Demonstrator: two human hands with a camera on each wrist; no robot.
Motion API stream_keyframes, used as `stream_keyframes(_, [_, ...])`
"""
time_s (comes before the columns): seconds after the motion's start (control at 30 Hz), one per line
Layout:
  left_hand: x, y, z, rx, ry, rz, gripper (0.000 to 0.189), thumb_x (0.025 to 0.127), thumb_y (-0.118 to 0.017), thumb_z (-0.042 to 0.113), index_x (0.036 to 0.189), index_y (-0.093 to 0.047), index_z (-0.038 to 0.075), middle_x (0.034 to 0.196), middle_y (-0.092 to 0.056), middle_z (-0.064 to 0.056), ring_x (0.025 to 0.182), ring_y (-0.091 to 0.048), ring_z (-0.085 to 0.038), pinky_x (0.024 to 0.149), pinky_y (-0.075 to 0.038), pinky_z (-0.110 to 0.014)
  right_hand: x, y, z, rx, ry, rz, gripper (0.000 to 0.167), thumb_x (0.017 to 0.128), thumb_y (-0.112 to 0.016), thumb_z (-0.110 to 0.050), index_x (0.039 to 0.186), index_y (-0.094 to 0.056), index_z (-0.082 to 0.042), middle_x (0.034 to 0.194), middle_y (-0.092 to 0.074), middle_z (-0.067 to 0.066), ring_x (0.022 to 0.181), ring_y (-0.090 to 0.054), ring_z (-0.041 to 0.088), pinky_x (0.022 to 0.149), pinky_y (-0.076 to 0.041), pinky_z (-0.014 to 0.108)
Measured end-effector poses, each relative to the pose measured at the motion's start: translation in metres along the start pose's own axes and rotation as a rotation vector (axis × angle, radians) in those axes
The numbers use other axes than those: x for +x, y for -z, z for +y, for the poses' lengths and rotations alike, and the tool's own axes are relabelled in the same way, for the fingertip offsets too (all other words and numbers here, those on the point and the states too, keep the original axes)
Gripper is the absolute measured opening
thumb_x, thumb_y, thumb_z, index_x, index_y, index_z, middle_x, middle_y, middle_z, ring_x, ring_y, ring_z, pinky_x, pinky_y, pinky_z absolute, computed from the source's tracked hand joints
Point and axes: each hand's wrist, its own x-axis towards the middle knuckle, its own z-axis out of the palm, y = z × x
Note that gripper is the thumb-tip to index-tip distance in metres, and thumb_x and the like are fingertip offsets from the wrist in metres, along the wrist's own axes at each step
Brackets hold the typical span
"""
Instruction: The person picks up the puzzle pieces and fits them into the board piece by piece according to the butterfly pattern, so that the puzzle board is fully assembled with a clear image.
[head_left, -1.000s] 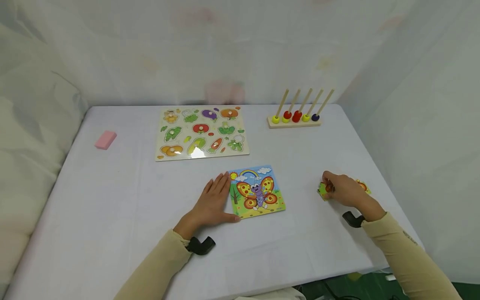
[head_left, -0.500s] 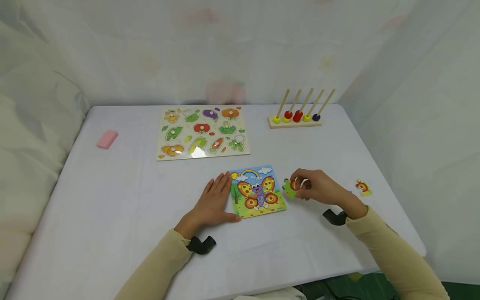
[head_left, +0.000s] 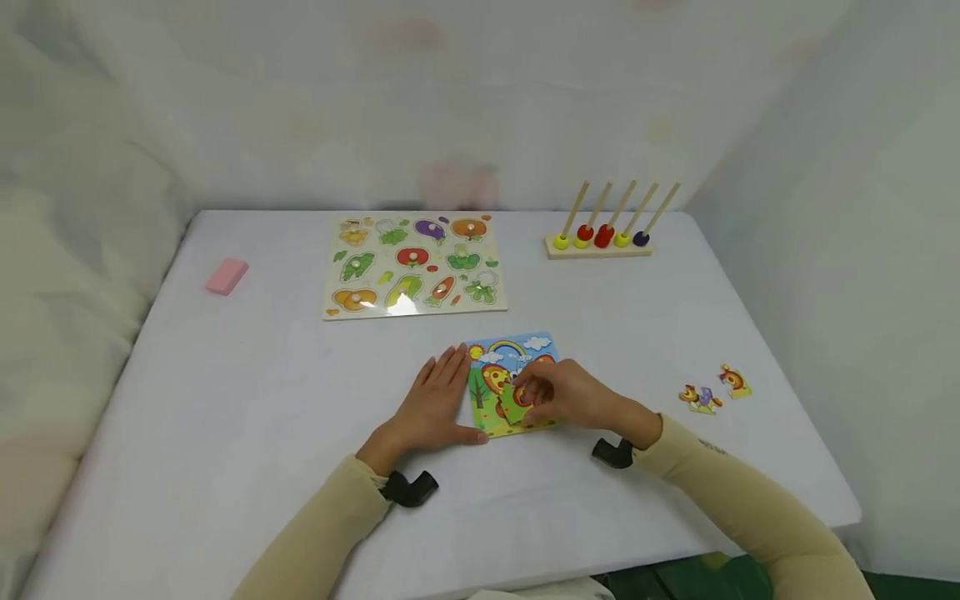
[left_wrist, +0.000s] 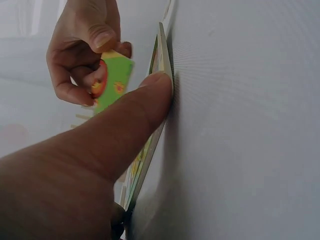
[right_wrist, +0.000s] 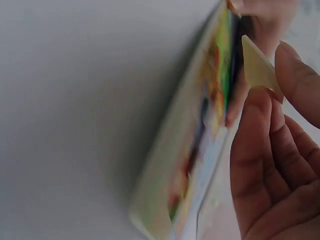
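A square butterfly puzzle board (head_left: 476, 406) lies on the table in the head view. My left hand (head_left: 426, 408) lies along its left side, fingers straight, with the thumb at the lower edge. My right hand (head_left: 576, 398) pinches a green puzzle piece (head_left: 512, 407) over the board, hiding part of the butterfly. In the left wrist view the piece (left_wrist: 117, 77) shows a small flower and a red-orange curve, tilted and held above the board. Its pale back (right_wrist: 257, 65) faces the right wrist camera, between thumb and fingers.
Loose puzzle pieces (head_left: 735, 382) lie at the right of the table. A vegetable knob puzzle (head_left: 375, 279) is behind the board, a wooden bead counter (head_left: 598, 252) with upright pegs at the back right, and a pink block (head_left: 227, 276) at the left.
My right hand has picked up the green piece at the right side and carried it left to above the board, uncovering loose pieces there. The left hand has stayed beside the board.
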Motion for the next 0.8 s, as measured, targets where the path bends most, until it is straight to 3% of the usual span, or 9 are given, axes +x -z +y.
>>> stream_keyframes(0.27, [0.001,0.002,0.005,-0.01,0.005,0.0,0.123,0.07,-0.071,0.068,0.154,-0.01,0.003,0.163,-0.002,-0.009,0.151,0.0,-0.026,0.12,-0.005,-0.05,0.006,-0.025,-0.001,0.024,-0.035,-0.03,0.04,0.075,-0.082,-0.025,0.105,-0.061,-0.01,0.08,-0.066,-0.008,0.072,-0.059,0.001,0.066,-0.052,0.02])
stream_keyframes(0.63, [0.0,0.003,0.004,-0.001,0.01,-0.006,0.123,0.07,-0.071,0.068,0.154,-0.009,0.003,0.163,-0.002,-0.009,0.151,0.0,-0.026,0.12,-0.005,-0.05,0.012,-0.033,-0.009,-0.158,-0.125,0.008,0.028,0.078,-0.08,-0.028,0.095,-0.064,-0.012,0.069,-0.059,-0.012,0.062,-0.052,0.0,0.058,-0.046,0.019])
stream_keyframes(0.8, [-0.001,0.004,0.005,0.004,0.004,0.004,0.122,0.07,-0.071,0.067,0.154,-0.011,0.003,0.163,-0.004,-0.011,0.151,-0.001,-0.028,0.12,-0.007,-0.051,0.014,-0.035,-0.009,-0.211,-0.143,0.011,0.033,0.079,-0.079,-0.029,0.101,-0.062,-0.011,0.066,-0.056,-0.013,0.059,-0.049,0.001,0.056,-0.043,0.019])
